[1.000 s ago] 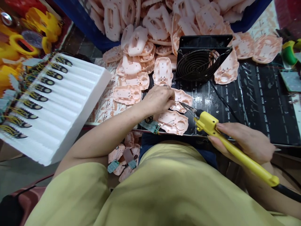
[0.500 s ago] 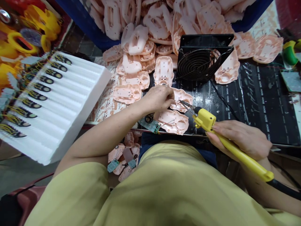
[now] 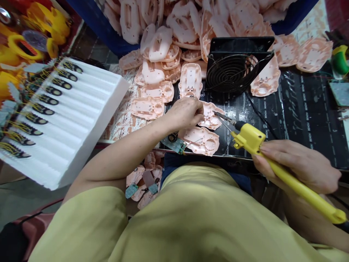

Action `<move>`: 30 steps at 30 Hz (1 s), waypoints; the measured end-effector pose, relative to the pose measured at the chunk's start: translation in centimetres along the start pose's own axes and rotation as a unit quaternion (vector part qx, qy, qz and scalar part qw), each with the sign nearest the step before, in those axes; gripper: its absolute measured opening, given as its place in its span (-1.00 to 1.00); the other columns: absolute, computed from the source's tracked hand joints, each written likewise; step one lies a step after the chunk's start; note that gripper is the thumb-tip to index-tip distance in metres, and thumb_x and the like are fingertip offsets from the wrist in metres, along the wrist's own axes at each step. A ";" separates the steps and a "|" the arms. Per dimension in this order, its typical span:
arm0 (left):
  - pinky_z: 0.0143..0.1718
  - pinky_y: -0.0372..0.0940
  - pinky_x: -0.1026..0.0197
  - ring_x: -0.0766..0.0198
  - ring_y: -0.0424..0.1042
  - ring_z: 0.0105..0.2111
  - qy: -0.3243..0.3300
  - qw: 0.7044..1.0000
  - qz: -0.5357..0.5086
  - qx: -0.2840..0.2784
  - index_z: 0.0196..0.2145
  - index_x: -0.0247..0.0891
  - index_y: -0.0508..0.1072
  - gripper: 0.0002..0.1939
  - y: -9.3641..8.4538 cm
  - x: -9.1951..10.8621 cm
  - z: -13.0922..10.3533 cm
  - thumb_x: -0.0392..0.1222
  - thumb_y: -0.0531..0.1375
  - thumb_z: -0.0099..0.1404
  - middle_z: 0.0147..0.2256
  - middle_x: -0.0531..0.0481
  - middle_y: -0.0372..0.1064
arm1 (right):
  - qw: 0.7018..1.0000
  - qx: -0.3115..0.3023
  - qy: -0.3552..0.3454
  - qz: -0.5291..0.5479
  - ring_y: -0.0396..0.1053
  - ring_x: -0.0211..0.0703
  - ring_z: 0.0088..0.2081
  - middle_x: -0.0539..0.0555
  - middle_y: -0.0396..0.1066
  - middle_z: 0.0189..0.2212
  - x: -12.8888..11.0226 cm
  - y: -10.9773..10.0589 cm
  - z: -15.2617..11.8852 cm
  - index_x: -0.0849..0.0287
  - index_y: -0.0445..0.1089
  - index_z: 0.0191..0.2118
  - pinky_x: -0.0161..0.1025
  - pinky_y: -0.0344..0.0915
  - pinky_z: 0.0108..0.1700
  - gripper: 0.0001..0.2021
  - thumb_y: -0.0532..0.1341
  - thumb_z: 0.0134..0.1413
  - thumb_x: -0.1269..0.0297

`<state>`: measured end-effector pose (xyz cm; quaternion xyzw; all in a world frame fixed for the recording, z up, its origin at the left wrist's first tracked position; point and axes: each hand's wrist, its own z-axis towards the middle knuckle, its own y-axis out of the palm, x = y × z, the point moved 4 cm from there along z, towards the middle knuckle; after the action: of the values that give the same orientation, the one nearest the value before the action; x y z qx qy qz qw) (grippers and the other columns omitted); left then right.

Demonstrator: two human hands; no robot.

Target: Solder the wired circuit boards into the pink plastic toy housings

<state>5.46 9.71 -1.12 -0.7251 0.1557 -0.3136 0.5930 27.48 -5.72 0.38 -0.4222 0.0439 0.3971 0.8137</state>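
My right hand (image 3: 297, 163) is wrapped round a yellow soldering iron (image 3: 252, 138), whose dark tip points left. The tip is near the right part of a pink plastic shell (image 3: 211, 115) lying on the black mat. My left hand (image 3: 188, 112) rests over that shell's left end with its fingers curled down; what they grip, if anything, is hidden. Nearer the mat's front edge lies another pink shell (image 3: 201, 140) with a thin wire across it. A green circuit board (image 3: 176, 145) and a round black part (image 3: 172, 137) sit at its left. An upright pink shell (image 3: 191, 80) is beyond my left hand.
A black fan (image 3: 231, 72) stands behind the shells, its cable running over the mat (image 3: 294, 120). Pink shells heap up in a blue bin (image 3: 105, 34). On the left, a white foam block (image 3: 89, 109) carries wired black parts. Yellow parts (image 3: 49, 25) lie beyond it.
My right hand and the soldering iron have moved right and slightly down, drawing the tip back across the shell. My left hand has hardly moved.
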 end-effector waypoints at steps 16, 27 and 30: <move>-0.12 0.38 0.17 0.20 0.53 -0.26 -0.039 0.972 -0.223 0.062 -0.27 -0.34 0.57 -0.79 -0.7 -2.0 -2.2 -0.13 0.23 0.26 -0.29 -0.07 0.57 | 0.992 0.072 -0.011 -0.106 0.59 -0.11 -0.28 0.04 0.60 -0.11 1.0 -0.1 -1.6 0.05 0.27 0.33 -0.28 0.54 -0.25 -0.20 0.50 -0.05 0.42; -0.12 0.36 0.15 0.25 0.51 -0.33 -0.026 0.969 -0.241 0.056 -0.24 -0.32 0.59 -0.80 -0.4 -1.5 -1.2 -0.19 0.22 0.25 -0.36 -0.02 0.56 | 0.992 0.074 0.005 -0.103 0.59 -0.08 -0.30 0.04 0.61 -0.14 1.1 -0.4 -1.6 0.03 0.31 0.30 -0.23 0.52 -0.30 -0.30 0.46 0.03 0.39; 0.06 0.26 -0.01 0.18 0.50 -0.24 -0.021 0.990 -0.119 0.076 -0.28 -0.28 0.59 -0.86 -0.4 -0.9 -0.7 -0.25 0.22 0.24 -0.35 -0.01 0.56 | 0.991 0.072 0.005 -0.111 0.59 -0.09 -0.32 0.02 0.61 -0.17 1.3 -0.3 -1.7 0.01 0.27 0.32 -0.23 0.53 -0.32 -0.27 0.46 0.04 0.37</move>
<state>4.31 9.79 -0.88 -0.6978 0.0316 -0.3777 0.6078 29.04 -6.30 -1.04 -0.3666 0.0297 0.2981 0.8808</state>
